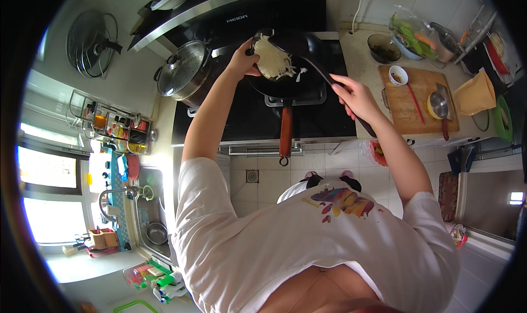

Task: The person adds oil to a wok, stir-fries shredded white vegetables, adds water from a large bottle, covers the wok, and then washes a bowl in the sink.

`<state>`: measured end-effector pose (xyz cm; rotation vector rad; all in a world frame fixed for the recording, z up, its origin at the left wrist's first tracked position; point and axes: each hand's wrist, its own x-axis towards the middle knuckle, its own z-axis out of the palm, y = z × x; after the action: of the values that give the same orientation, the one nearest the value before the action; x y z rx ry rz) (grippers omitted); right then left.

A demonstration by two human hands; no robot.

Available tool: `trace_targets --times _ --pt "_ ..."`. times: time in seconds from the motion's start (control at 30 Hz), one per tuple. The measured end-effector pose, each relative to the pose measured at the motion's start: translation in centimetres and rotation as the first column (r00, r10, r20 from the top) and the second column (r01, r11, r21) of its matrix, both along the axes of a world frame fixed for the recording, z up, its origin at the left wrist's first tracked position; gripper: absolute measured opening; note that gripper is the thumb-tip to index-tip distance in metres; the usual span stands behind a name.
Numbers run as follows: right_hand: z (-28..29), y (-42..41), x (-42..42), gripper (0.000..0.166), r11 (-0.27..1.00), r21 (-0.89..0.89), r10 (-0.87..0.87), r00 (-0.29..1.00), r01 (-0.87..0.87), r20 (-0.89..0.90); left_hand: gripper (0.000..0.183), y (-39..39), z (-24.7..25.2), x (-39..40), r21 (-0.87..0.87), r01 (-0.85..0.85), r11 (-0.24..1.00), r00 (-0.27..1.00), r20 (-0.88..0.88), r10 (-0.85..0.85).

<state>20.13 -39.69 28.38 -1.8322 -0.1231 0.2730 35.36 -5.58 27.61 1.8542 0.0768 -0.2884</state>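
Note:
My left hand [243, 60] grips the rim of a dark bowl [263, 32] tilted over the wok, with pale shredded vegetable [271, 59] in it, perhaps potato. In my right hand [355, 97] is the long handle of a dark spatula [323, 71], its broad head [288, 44] beside the bowl and shreds. Below them, the black wok [269, 90] sits on the stove, its wooden handle [285, 132] pointing towards me. A few pale shreds [301, 73] show above the wok, right of the bowl. The bowl and spatula hide much of the wok's inside.
A lidded steel pot [184, 72] stands left on the stove [206, 125]. To the right, a wooden cutting board [405, 119] holds a small white bowl [397, 75], a metal ladle [437, 105] and a cleaver. Behind it are a dark bowl [383, 49] and bagged vegetables [413, 35].

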Motion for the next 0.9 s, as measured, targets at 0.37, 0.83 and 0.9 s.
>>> trace_targets --times 0.37,0.83,0.9 --pt "-1.6 0.9 5.9 0.039 0.958 -0.283 0.055 0.998 -0.046 0.025 0.078 -0.8 4.5 4.9 0.26 0.176 0.949 0.984 -0.015 -0.178" --pt "-4.7 0.8 7.0 0.035 0.756 -0.571 0.091 0.812 0.32 0.576 0.064 -1.7 6.7 6.1 0.343 0.339 0.876 0.937 -0.2 -0.285" --pt "-4.9 1.3 6.8 0.038 0.715 -0.621 0.099 0.832 0.322 0.545 0.064 -2.0 6.4 6.2 0.322 0.356 0.877 0.928 -0.234 -0.29"
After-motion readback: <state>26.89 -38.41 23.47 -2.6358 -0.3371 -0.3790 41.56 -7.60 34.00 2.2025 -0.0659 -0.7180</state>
